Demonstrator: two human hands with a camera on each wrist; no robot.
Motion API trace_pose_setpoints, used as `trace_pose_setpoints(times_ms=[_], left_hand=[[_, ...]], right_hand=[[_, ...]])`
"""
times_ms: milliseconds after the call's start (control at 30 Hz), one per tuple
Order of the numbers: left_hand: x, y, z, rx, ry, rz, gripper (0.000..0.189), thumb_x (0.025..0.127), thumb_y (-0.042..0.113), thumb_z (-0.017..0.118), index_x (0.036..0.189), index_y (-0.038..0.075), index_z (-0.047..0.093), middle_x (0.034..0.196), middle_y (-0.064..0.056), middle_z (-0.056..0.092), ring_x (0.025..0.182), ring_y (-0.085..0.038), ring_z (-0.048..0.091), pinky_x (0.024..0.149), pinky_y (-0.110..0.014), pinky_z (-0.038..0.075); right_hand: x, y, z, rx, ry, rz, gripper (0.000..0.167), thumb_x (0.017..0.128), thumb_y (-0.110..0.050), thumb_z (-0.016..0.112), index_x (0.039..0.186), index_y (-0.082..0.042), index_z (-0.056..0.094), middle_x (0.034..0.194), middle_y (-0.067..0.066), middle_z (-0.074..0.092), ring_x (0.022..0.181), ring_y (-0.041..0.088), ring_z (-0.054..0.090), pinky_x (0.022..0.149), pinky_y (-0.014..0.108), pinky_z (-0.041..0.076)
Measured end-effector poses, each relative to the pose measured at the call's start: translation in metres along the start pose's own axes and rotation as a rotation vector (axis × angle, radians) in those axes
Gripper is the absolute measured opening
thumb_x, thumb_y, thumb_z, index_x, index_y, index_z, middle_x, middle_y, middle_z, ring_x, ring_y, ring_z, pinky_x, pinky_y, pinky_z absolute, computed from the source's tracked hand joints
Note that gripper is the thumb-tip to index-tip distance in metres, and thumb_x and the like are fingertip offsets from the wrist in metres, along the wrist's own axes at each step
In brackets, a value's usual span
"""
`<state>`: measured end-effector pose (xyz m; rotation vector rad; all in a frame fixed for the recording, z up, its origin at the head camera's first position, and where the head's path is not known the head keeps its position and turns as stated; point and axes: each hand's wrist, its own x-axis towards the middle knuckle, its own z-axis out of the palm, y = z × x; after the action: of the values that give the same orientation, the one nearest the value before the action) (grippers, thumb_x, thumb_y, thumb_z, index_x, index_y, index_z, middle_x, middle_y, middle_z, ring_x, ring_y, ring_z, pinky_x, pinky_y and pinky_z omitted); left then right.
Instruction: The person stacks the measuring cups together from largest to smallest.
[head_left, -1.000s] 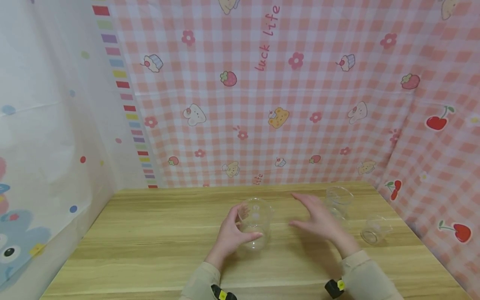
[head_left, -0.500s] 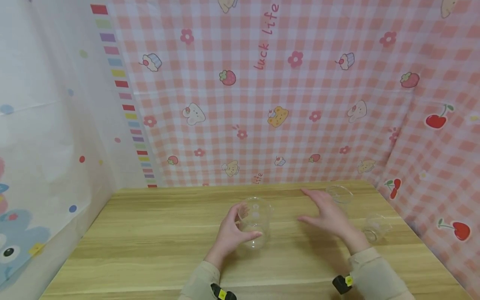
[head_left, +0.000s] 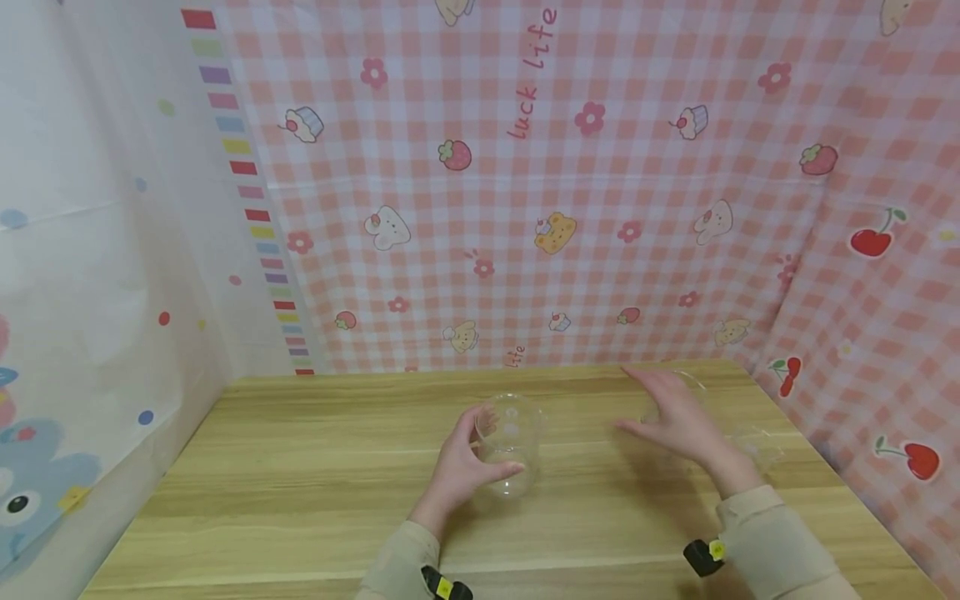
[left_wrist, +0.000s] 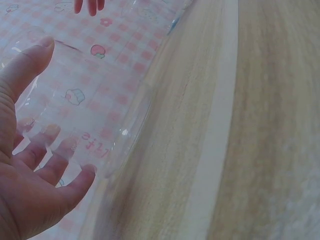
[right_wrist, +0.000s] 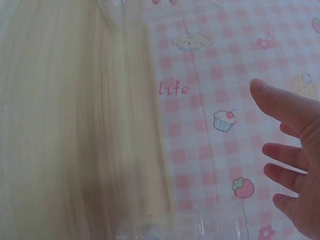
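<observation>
A large clear beaker [head_left: 517, 442] stands near the middle of the wooden table. My left hand [head_left: 461, 471] holds it from the left, thumb in front and fingers round the far side; the left wrist view shows the fingertips through the beaker's wall [left_wrist: 117, 115]. To the right, my right hand [head_left: 678, 421] hovers over the table with thumb and fingers spread, holding nothing. Behind it, a second clear vessel is mostly hidden, only part of its rim [head_left: 696, 382] showing. In the right wrist view, clear vessel edges [right_wrist: 200, 229] appear along the bottom, below the right hand [right_wrist: 295, 145].
A smaller clear glass vessel [head_left: 763, 446] stands at the right, partly behind the right wrist. A pink checked cloth [head_left: 480, 200] hangs behind the table [head_left: 300, 483], with another cloth at the right and a white one at the left.
My right hand has moved to the right and slightly back, covering most of the rear vessel and part of the smaller one. The left hand and its beaker have stayed put.
</observation>
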<state>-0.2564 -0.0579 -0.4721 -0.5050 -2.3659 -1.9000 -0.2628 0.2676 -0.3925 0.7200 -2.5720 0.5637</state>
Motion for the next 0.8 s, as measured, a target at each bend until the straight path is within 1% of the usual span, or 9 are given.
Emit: trace_pose_setpoints(times_ms=[100,200,300,433,567,667,800], left_hand=[[0.000,0.000,0.000,0.002,0.002,0.002,0.090,0.069,0.020,0.092,0.144,0.013,0.043,0.140,-0.010,0.053,0.127,-0.030,0.050,0.105,-0.051,0.041],[0.000,0.000,0.000,0.002,0.002,0.001,0.090,0.069,0.020,0.092,0.144,0.013,0.043,0.140,-0.010,0.053,0.127,-0.030,0.050,0.105,-0.051,0.041],[0.000,0.001,0.000,0.004,0.003,0.001,0.090,0.069,0.020,0.092,0.144,0.013,0.043,0.140,-0.010,0.053,0.127,-0.029,0.050,0.105,-0.050,0.041],[0.000,0.002,0.000,0.016,0.006,-0.001,0.091,0.068,0.021,0.093,0.144,0.012,0.043,0.139,-0.010,0.053,0.126,-0.029,0.051,0.105,-0.050,0.042],[0.000,0.002,0.000,0.019,0.007,0.000,0.091,0.068,0.020,0.093,0.144,0.012,0.043,0.139,-0.010,0.053,0.126,-0.029,0.051,0.105,-0.050,0.042],[0.000,0.002,0.000,0.015,0.006,0.003,0.091,0.068,0.019,0.093,0.144,0.011,0.043,0.140,-0.010,0.053,0.126,-0.030,0.051,0.105,-0.051,0.041],[0.000,0.002,0.000,0.004,0.006,0.007,0.090,0.069,0.018,0.092,0.144,0.010,0.042,0.140,-0.011,0.053,0.127,-0.030,0.050,0.105,-0.051,0.041]], right_hand=[[0.001,0.005,-0.004,-0.013,-0.010,0.004,0.078,0.076,-0.025,0.087,0.138,0.006,0.050,0.129,0.027,0.058,0.117,0.048,0.052,0.100,0.064,0.037],[0.001,0.009,-0.008,0.006,-0.036,0.034,0.079,0.077,-0.026,0.086,0.139,0.005,0.048,0.134,0.027,0.055,0.121,0.049,0.048,0.100,0.065,0.036],[-0.001,0.016,-0.011,0.025,-0.052,0.054,0.080,0.078,-0.025,0.086,0.141,0.005,0.046,0.132,0.027,0.055,0.121,0.049,0.046,0.098,0.066,0.037],[-0.001,0.024,-0.013,0.013,-0.027,0.022,0.079,0.077,-0.022,0.086,0.141,0.004,0.046,0.131,0.026,0.056,0.120,0.047,0.046,0.096,0.065,0.039],[-0.001,0.029,-0.015,-0.003,-0.010,-0.008,0.079,0.077,-0.019,0.086,0.141,0.003,0.046,0.133,0.026,0.053,0.120,0.047,0.046,0.097,0.065,0.038],[-0.001,0.032,-0.017,-0.017,-0.014,-0.010,0.080,0.076,-0.020,0.087,0.140,0.004,0.046,0.132,0.028,0.053,0.120,0.048,0.047,0.097,0.066,0.039],[0.001,0.038,-0.019,-0.034,-0.037,0.012,0.080,0.076,-0.022,0.087,0.140,0.005,0.046,0.132,0.030,0.052,0.120,0.050,0.046,0.097,0.067,0.037]])
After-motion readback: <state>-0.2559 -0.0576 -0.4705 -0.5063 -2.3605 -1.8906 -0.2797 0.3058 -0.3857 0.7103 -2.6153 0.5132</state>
